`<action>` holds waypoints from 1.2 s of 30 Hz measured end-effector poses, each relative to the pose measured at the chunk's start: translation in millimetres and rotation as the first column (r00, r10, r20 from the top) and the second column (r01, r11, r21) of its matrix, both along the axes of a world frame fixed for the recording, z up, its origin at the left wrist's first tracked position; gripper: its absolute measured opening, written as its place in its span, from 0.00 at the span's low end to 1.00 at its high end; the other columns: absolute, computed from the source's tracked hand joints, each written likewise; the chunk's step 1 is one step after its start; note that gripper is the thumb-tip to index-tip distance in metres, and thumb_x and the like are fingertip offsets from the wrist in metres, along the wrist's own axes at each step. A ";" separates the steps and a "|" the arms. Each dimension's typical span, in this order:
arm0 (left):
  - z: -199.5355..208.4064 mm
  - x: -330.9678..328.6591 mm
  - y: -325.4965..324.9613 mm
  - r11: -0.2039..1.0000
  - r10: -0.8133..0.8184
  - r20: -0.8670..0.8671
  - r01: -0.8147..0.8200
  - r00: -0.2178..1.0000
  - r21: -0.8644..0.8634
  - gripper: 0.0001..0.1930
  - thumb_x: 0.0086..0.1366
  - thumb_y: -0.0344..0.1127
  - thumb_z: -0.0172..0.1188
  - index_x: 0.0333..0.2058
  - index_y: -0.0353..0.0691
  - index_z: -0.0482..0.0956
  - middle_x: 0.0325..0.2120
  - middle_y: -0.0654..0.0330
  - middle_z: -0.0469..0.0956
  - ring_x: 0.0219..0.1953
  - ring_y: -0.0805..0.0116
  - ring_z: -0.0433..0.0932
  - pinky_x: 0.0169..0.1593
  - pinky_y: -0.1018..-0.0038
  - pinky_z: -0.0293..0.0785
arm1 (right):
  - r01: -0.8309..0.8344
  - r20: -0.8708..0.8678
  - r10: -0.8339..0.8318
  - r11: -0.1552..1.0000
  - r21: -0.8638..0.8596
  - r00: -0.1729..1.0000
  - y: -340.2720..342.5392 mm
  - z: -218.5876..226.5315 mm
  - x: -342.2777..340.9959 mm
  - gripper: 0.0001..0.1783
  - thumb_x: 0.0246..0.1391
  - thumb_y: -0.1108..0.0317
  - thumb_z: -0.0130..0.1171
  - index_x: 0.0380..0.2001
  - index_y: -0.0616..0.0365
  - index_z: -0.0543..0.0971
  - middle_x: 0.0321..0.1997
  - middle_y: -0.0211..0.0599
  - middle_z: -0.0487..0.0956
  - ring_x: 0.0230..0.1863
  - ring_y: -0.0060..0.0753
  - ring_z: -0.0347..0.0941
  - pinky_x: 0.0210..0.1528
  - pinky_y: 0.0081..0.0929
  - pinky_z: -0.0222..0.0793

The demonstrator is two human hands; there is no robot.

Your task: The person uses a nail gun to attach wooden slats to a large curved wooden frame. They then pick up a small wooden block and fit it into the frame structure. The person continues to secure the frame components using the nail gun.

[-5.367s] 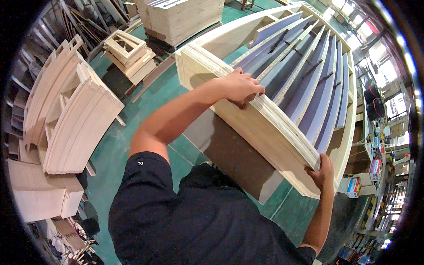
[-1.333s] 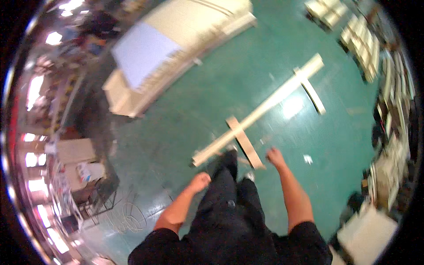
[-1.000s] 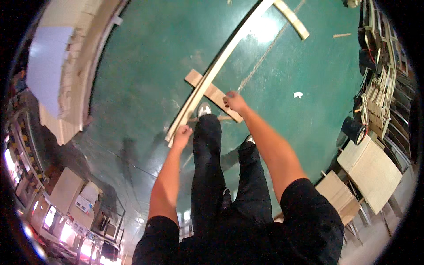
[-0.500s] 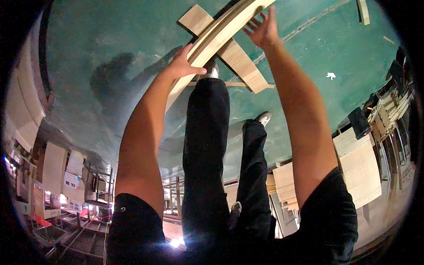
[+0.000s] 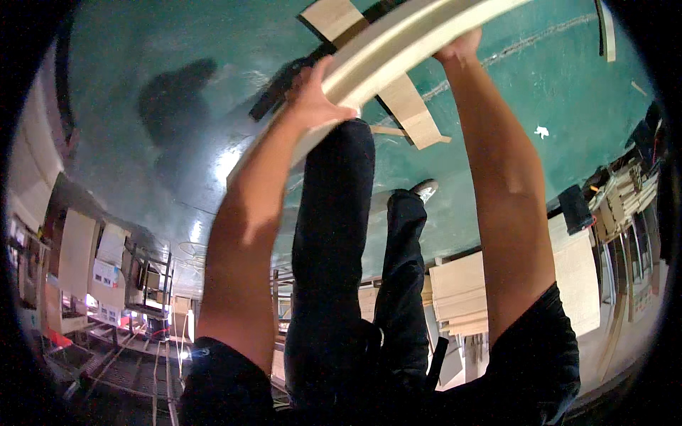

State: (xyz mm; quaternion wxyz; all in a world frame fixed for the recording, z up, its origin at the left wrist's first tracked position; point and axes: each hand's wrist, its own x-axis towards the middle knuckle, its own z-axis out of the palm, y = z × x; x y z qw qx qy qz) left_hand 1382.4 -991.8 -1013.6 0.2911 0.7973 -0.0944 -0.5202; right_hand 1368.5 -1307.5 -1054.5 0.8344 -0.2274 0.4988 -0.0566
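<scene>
A long pale wooden beam (image 5: 398, 53) with lengthwise grooves slants across the top of the view, raised above the green floor. My left hand (image 5: 312, 96) grips it, thumb on the near edge and fingers over the far side. Farther along to the right, my right hand (image 5: 462, 46) holds its near edge, with the fingertips hidden by the wood. Beneath the beam, a flat wooden board (image 5: 410, 110) lies crosswise on the floor, partly covered. A thin wooden strip (image 5: 389, 130) touches the floor beside that board.
Another narrow strip (image 5: 607, 32) lies at the far right, and a white scrap (image 5: 542, 132) is on the floor. Stacked panels (image 5: 458, 287) and wood pieces (image 5: 625, 195) stand along the right. Metal frames (image 5: 128, 355) fill the lower left. My legs are below the beam.
The beam has risen toward me and shifted right, with my left hand on it. My right hand, spread beside the beam before, has closed on its edge.
</scene>
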 end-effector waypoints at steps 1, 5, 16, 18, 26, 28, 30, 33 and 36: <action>16.2 -5.7 -0.8 1.000 -0.006 0.007 0.006 1.000 0.000 0.63 0.33 0.53 0.82 0.69 0.53 0.54 0.62 0.47 0.63 0.65 0.45 0.62 0.66 0.50 0.60 | -0.008 -0.014 0.006 0.995 -0.098 1.000 2.0 13.0 -1.7 0.41 0.61 0.36 0.39 0.67 0.53 0.64 0.69 0.49 0.65 0.66 0.59 0.61 0.66 0.65 0.57; 111.8 -27.5 23.7 0.993 -0.032 0.006 0.031 0.999 0.116 0.63 0.33 0.54 0.81 0.70 0.54 0.54 0.61 0.49 0.62 0.64 0.44 0.60 0.66 0.47 0.55 | 0.070 0.046 -0.072 0.997 0.035 0.996 31.3 72.5 -33.6 0.38 0.63 0.37 0.42 0.65 0.53 0.67 0.66 0.46 0.69 0.63 0.53 0.65 0.65 0.56 0.62; 423.7 -178.0 148.8 0.941 -0.073 0.102 0.034 0.992 0.338 0.66 0.26 0.68 0.77 0.68 0.52 0.60 0.53 0.48 0.68 0.57 0.44 0.66 0.59 0.48 0.61 | 0.087 0.023 -0.102 0.928 0.362 0.994 159.5 363.7 -152.0 0.35 0.65 0.42 0.41 0.66 0.55 0.65 0.66 0.46 0.69 0.64 0.56 0.65 0.68 0.59 0.57; 456.0 -221.5 160.1 0.971 -0.024 0.195 -0.023 0.981 0.237 0.65 0.26 0.65 0.77 0.67 0.50 0.61 0.50 0.49 0.70 0.54 0.45 0.68 0.57 0.50 0.63 | -0.012 0.038 -0.002 0.931 0.364 0.999 171.5 439.5 -159.5 0.38 0.64 0.39 0.40 0.66 0.55 0.63 0.65 0.48 0.69 0.63 0.57 0.65 0.67 0.62 0.58; 629.5 -411.6 139.0 0.910 0.354 0.559 -0.415 0.750 -0.019 0.67 0.32 0.74 0.72 0.69 0.45 0.57 0.59 0.47 0.66 0.62 0.43 0.63 0.65 0.49 0.54 | -0.487 0.508 0.309 0.832 0.265 0.804 195.3 684.8 -237.9 0.36 0.63 0.37 0.40 0.62 0.51 0.69 0.60 0.42 0.74 0.57 0.50 0.73 0.59 0.54 0.71; 669.1 -450.0 137.7 0.869 0.464 0.564 -0.475 0.682 -0.140 0.68 0.33 0.73 0.72 0.70 0.45 0.54 0.61 0.46 0.63 0.64 0.42 0.60 0.66 0.48 0.53 | -0.543 0.472 0.418 0.823 0.164 0.776 195.8 728.1 -252.6 0.38 0.63 0.35 0.38 0.64 0.50 0.66 0.62 0.41 0.72 0.59 0.50 0.70 0.61 0.56 0.68; 724.5 -483.4 132.6 0.812 0.527 0.640 -0.555 0.559 -0.183 0.64 0.35 0.63 0.76 0.70 0.46 0.55 0.60 0.49 0.64 0.61 0.43 0.61 0.64 0.50 0.54 | -0.600 0.513 0.492 0.798 0.058 0.703 211.6 810.0 -262.1 0.38 0.63 0.34 0.38 0.64 0.50 0.67 0.60 0.41 0.73 0.59 0.51 0.71 0.61 0.55 0.68; 762.6 -528.7 151.3 0.760 0.519 0.755 -0.620 0.400 -0.194 0.62 0.37 0.62 0.76 0.69 0.45 0.55 0.59 0.49 0.65 0.61 0.45 0.62 0.64 0.51 0.54 | -0.717 0.796 0.509 0.682 -0.143 0.326 243.3 902.9 -275.2 0.37 0.62 0.37 0.44 0.61 0.54 0.69 0.57 0.45 0.75 0.57 0.49 0.73 0.56 0.51 0.73; 744.4 -573.6 161.7 0.696 0.459 0.840 -0.704 0.288 -0.139 0.61 0.37 0.62 0.76 0.69 0.46 0.56 0.58 0.50 0.65 0.61 0.45 0.62 0.62 0.51 0.55 | -0.605 0.847 0.482 0.750 -0.266 0.226 282.3 1004.8 -227.6 0.47 0.55 0.29 0.48 0.66 0.54 0.63 0.59 0.53 0.73 0.58 0.52 0.72 0.59 0.52 0.71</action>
